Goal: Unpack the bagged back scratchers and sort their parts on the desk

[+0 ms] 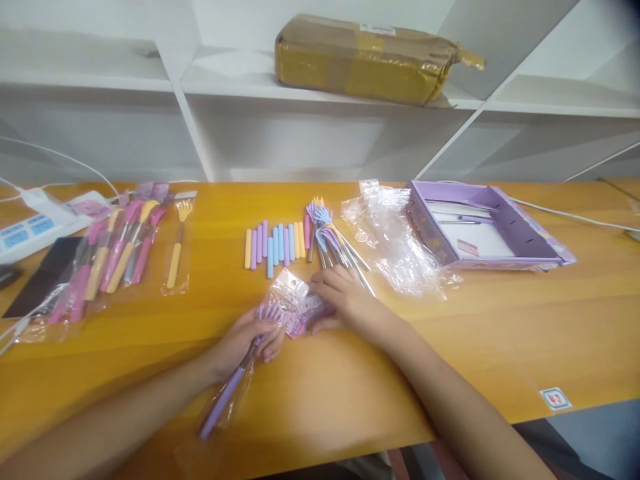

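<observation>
My left hand (253, 337) is closed round a purple back scratcher (223, 400) in a clear plastic bag; its clawed head points up and its handle slants down toward me. At the bag's open end, pink-and-white printed cards (291, 321) lie between my hands. My right hand (345, 303) is curled over a purple printed packet (313, 305), thumb and fingers on either side. Just beyond it lies a bunch of metal back scratcher rods (333, 243) with coloured claw heads. Left of these, several coloured handle tubes (277, 243) stand in a row.
Bagged back scratchers (117, 250) lie at left, with one yellow bagged scratcher (177, 247) apart. Beside them are a dark flat panel (37, 277) and a power strip (30, 230). Clear bags (400, 247) and a purple box (435, 233) are at right. A taped parcel (365, 60) sits on the shelf.
</observation>
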Demonstrator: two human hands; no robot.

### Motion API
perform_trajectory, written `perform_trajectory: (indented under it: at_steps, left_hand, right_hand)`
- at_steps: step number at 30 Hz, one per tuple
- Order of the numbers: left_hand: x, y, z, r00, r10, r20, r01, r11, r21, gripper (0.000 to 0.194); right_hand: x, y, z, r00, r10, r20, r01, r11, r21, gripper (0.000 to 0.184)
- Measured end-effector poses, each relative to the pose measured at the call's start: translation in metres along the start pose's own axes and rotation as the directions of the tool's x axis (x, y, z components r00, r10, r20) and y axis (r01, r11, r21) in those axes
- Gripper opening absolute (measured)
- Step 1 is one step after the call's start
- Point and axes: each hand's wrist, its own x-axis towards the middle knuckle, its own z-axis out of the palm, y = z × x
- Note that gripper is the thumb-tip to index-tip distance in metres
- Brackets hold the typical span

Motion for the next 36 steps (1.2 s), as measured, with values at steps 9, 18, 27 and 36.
perform_trajectory:
  at_steps: [9,18,27,36]
  left_hand:
    - [0.000,0.002,-0.002,0.997,-0.082,0.002,0.081,0.991,0.103,0.030]
    - [0.002,0.002,-0.003,0.994,-0.095,-0.046,0.099,0.991,0.094,0.031]
    - [0.002,0.005,-0.001,0.992,-0.110,-0.062,0.119,0.980,0.162,0.034]
    - [0.002,0.004,-0.002,0.989,-0.130,-0.067,0.142,0.963,0.228,0.034]
  right_hand:
    - [-0.004,0.010,-0.016,0.995,0.030,0.097,-0.032,0.999,0.013,0.040]
    - [-0.001,0.002,-0.017,0.999,0.046,0.029,-0.046,0.999,0.005,0.024]
    - [-0.003,0.013,-0.015,0.997,0.073,0.038,-0.075,0.996,0.056,0.031]
    - [0.002,-0.007,0.001,0.994,0.021,0.111,-0.049,0.965,0.259,0.022]
